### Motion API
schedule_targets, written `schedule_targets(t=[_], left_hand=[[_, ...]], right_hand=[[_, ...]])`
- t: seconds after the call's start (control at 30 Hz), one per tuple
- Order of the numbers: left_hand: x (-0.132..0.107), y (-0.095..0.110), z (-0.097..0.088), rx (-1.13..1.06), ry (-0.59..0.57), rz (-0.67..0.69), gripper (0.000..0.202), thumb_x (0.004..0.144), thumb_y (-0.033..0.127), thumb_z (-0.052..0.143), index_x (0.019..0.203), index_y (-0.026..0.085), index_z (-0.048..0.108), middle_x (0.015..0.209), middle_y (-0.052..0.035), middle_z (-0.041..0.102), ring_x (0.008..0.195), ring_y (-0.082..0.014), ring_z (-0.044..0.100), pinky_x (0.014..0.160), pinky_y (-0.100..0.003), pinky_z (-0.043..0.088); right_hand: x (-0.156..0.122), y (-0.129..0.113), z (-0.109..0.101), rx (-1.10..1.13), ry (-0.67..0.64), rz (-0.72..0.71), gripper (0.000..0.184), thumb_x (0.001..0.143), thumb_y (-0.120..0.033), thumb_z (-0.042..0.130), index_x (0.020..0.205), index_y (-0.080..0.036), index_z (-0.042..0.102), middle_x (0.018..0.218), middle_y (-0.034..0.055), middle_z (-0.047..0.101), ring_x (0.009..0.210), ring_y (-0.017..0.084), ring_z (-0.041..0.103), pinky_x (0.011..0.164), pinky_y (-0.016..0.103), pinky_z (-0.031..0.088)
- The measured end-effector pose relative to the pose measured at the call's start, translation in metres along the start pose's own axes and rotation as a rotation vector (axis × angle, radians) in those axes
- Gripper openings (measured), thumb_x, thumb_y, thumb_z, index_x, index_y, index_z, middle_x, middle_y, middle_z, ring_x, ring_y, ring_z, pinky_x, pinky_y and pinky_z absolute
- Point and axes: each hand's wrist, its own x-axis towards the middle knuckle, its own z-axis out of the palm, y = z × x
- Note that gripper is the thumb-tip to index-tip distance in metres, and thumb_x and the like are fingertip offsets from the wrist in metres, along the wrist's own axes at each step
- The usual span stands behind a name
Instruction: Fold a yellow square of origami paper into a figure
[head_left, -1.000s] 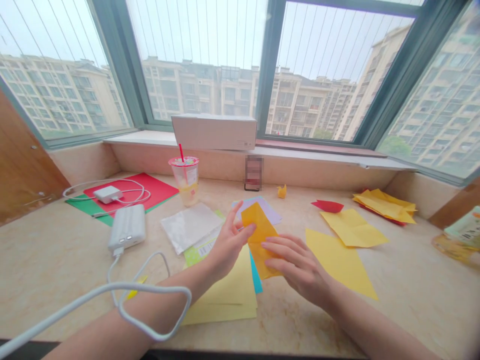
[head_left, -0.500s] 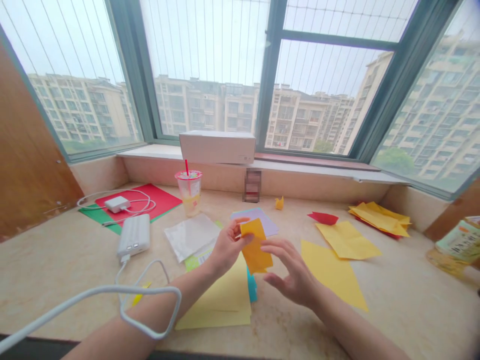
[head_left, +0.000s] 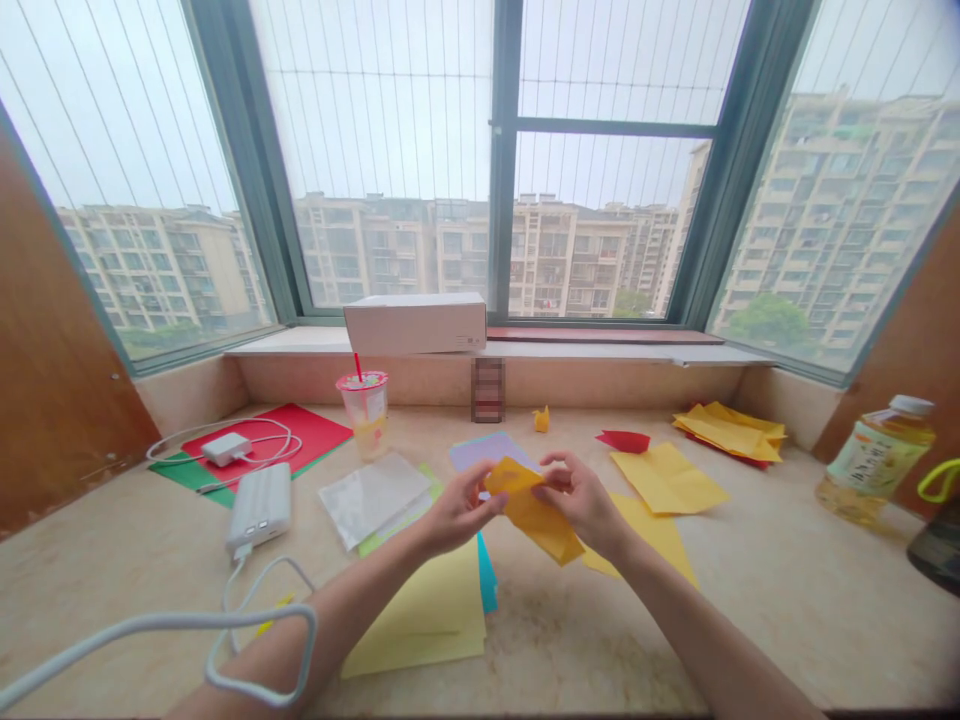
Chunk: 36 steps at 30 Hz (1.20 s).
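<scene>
A folded orange-yellow sheet of paper (head_left: 546,522) is held up above the counter, slanting down to the right. My left hand (head_left: 466,508) pinches its upper left part between thumb and fingers. At its upper right edge, my right hand (head_left: 583,500) grips with thumb and fingertips. Below my left forearm lie pale yellow sheets (head_left: 427,610), with a blue sheet (head_left: 487,575) showing at their edge. Beneath and right of my right hand is a flat yellow sheet (head_left: 652,535). A small folded yellow paper figure (head_left: 541,419) stands farther back.
To the left are a white power bank (head_left: 260,505) with a looping cable, a charger (head_left: 227,449) on red paper (head_left: 311,428), and a cup with straw (head_left: 365,415). On the right are a creased yellow sheet (head_left: 667,478), a yellow paper stack (head_left: 731,432) and a bottle (head_left: 874,460).
My right hand has closed on the paper's right edge, where before its fingers were spread. The paper has turned, its lower end swinging right. The view has tilted up and shifted right.
</scene>
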Motion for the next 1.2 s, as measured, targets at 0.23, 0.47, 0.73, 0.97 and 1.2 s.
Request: schedule_targets(t=[0.23,0.47,0.73,0.97,1.2], left_hand=[[-0.003,-0.010,-0.008,0.357,-0.019,0.134,0.018,0.089,0.033,0.065,0.094,0.017,0.073,0.094,-0.0100,0.066,0.088,-0.0203,0.063,0.077,-0.029,0.054],[-0.009,-0.022,-0.008,0.238,0.233,0.104,0.016,0.086,0.033,0.069,0.090,0.018,0.073,0.100,-0.0084,0.065,0.090,-0.0203,0.065,0.075,-0.029,0.059],[-0.005,-0.021,-0.006,0.163,0.517,0.096,0.018,0.078,0.035,0.077,0.088,0.020,0.074,0.094,-0.0049,0.064,0.087,-0.0200,0.063,0.070,-0.027,0.059],[-0.007,-0.013,-0.006,0.059,0.511,0.062,0.027,0.085,0.043,0.070,0.086,0.017,0.075,0.088,-0.0040,0.062,0.082,-0.0185,0.065,0.070,-0.029,0.062],[-0.005,-0.009,0.000,-0.185,0.579,0.072,0.029,0.078,0.043,0.077,0.089,0.016,0.078,0.099,-0.0038,0.064,0.091,-0.0196,0.069,0.088,-0.041,0.063]], right_hand=[[0.001,-0.001,-0.015,-0.212,-0.041,-0.091,0.045,0.084,-0.033,0.068,0.125,-0.022,0.054,0.100,0.0057,0.074,0.087,0.021,0.071,0.078,0.036,0.056],[0.003,0.005,-0.016,-0.235,0.051,-0.060,0.040,0.079,-0.042,0.075,0.110,-0.017,0.067,0.094,0.0073,0.074,0.085,0.022,0.070,0.080,0.039,0.058],[0.002,0.005,-0.009,-0.296,-0.036,-0.007,0.039,0.091,-0.052,0.057,0.094,-0.017,0.074,0.084,0.0044,0.076,0.077,0.024,0.070,0.067,0.034,0.054],[0.000,0.005,-0.004,-0.292,0.119,-0.154,0.032,0.094,-0.046,0.057,0.108,-0.025,0.077,0.102,0.0035,0.078,0.099,0.029,0.070,0.091,0.045,0.053],[0.002,0.003,-0.004,-0.109,0.228,-0.316,0.032,0.088,-0.050,0.066,0.104,-0.025,0.077,0.140,0.0124,0.059,0.123,0.028,0.061,0.098,0.045,0.053]])
